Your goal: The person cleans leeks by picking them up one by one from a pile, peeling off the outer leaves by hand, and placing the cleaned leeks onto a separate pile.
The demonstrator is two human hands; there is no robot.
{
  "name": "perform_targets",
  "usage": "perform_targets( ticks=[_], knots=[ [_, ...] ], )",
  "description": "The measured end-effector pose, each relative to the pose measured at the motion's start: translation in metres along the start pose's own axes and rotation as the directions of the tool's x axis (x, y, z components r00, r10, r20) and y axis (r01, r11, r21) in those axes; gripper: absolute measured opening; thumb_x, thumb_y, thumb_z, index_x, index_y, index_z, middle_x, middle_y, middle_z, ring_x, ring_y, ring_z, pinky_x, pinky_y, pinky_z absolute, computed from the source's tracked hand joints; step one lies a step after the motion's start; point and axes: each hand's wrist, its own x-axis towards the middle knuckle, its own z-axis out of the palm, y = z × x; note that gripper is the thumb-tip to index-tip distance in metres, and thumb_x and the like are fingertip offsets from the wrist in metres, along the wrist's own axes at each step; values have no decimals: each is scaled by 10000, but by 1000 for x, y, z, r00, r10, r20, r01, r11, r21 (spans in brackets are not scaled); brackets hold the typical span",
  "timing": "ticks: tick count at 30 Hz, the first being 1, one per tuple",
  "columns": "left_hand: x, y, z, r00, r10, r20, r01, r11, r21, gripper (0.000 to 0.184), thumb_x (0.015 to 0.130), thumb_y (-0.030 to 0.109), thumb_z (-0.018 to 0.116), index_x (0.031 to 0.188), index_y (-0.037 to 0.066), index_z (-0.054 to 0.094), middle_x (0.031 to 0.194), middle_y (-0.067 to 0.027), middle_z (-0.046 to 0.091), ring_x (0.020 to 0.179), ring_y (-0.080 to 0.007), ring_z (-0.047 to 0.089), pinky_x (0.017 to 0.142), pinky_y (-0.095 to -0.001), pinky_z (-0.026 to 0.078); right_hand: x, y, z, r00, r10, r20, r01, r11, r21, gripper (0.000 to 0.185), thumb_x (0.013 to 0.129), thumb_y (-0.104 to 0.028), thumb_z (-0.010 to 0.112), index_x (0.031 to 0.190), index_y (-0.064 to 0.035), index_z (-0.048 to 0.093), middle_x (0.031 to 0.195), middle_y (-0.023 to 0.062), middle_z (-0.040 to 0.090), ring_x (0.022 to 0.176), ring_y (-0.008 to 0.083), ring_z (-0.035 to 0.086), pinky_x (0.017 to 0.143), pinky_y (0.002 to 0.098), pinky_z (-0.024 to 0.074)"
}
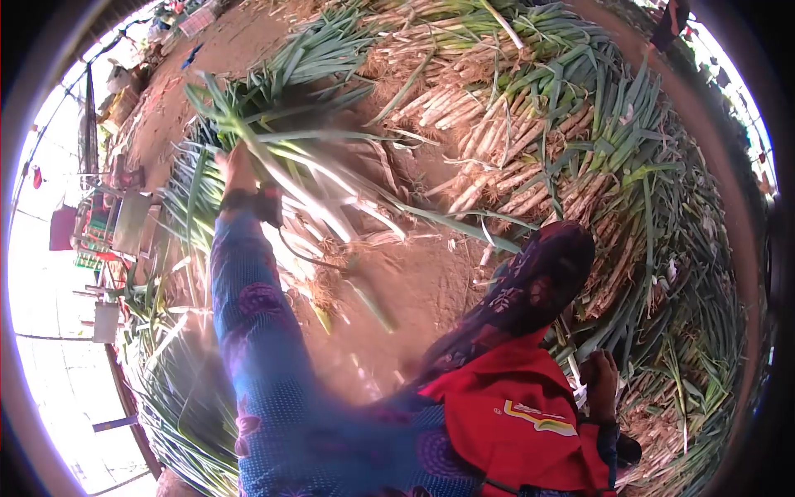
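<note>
My left hand [238, 169] reaches out at the upper left in a blue patterned sleeve, closed around green and white leeks [286, 178]. Their leaves point to the upper left and partly cover the fingers; the white ends slant down to the right and are blurred. A dark band circles that wrist. My right hand [600, 383] is low on the right, beside the red apron [517, 414]. Its fingers are curled, and a pale stalk [571, 352] shows near them. Whether the hand grips anything is hidden.
Piled leeks [530, 141] curve around the top and right, roots facing inward. More leeks [182, 398] lie at the lower left. My bent knee [555, 248] stands above the bare soil [397, 290]. Crates [95, 232] stand at the left edge, and a person's leg [669, 25] shows at the top right.
</note>
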Motion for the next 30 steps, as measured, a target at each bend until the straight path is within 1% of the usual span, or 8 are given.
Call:
perform_targets(
  ticks=[2, 3, 5, 11, 14, 15, 20, 30],
  knots=[
    [-38, -36, 36, 875, -481, 52, 460, 795, -395, 427, 752, 29, 632, 1170, 64, 552, 982, -157, 601, 899, -294, 607, 769, -405, 495, 1, 25, -7, 976, -216, 36, 216, 921, -324, 214, 960, -198, 476, 794, -71, 525, 615, -18, 426, 526, 71, 428, 468, 250, 333],
    [-57, -31, 51, 681, -716, 153, 535, 344, -772, 383, 770, 100, 642, 1143, 62, 565, 948, -141, 615, 853, -279, 610, 720, -406, 490, -6, 2, 7, 974, -225, 6, 216, 923, -318, 228, 964, -163, 452, 775, -51, 512, 630, -6, 429, 532, 71, 429, 463, 244, 339],
    [-88, 6, 78, 606, -751, 262, 474, 76, -877, 346, 805, 241, 661, 1089, 57, 590, 881, -108, 644, 763, -250, 616, 621, -409, 480, 3, 21, 0, 994, 91, 55, -98, 981, 167, 247, 971, -167, 435, 759, -57, 497, 635, -1, 439, 536, 79, 437, 466, 245, 347],
    [-151, 224, 121, 928, 31, 372, 357, 218, -908, 512, 829, 216, 658, 1279, 22, 511, 1065, -83, 597, 835, -192, 565, 713, -338, 473, 20, 93, -21, 969, 231, 84, -245, 902, 356, 262, 980, -295, 470, 776, -133, 499, 610, -16, 450, 511, 103, 457, 471, 261, 380],
    [-157, 366, 13, 831, 456, 320, 496, -343, -798, 363, 899, 198, 610, 1235, 75, 551, 1082, -44, 615, 973, -166, 590, 828, -327, 475, 17, 82, -34, 916, 401, 24, -366, 808, 462, 398, 968, -394, 478, 731, -86, 563, 638, 38, 568, 580, 158, 551, 574, 309, 456],
    [-158, 412, -43, 808, 483, 337, 466, -176, -867, 348, 916, 229, 603, 1226, 79, 559, 1116, -54, 624, 1036, -182, 600, 851, -337, 479, 17, 98, -40, 926, 377, 20, -341, 812, 473, 427, 956, -414, 499, 728, -65, 590, 682, 58, 611, 622, 160, 587, 595, 308, 474],
    [-179, 556, -107, 658, 731, 179, 551, -306, -777, 372, 922, 203, 578, 1264, 66, 520, 1135, -80, 623, 1054, -219, 609, 850, -331, 470, 20, 117, -40, 873, 485, -52, -456, 849, 268, 311, 877, -325, 608, 1018, -48, 598, 864, 50, 610, 779, 160, 612, 655, 311, 486],
    [-249, 701, -50, 437, 697, 568, 818, -45, -573, 281, 924, 101, 548, 1197, 38, 521, 1067, -94, 608, 962, -213, 626, 758, -321, 517, 124, 140, -60, 962, 247, -115, -223, 956, 190, 324, 884, -271, 585, 1076, -12, 622, 906, 45, 639, 810, 135, 601, 700, 287, 491]
  ],
)
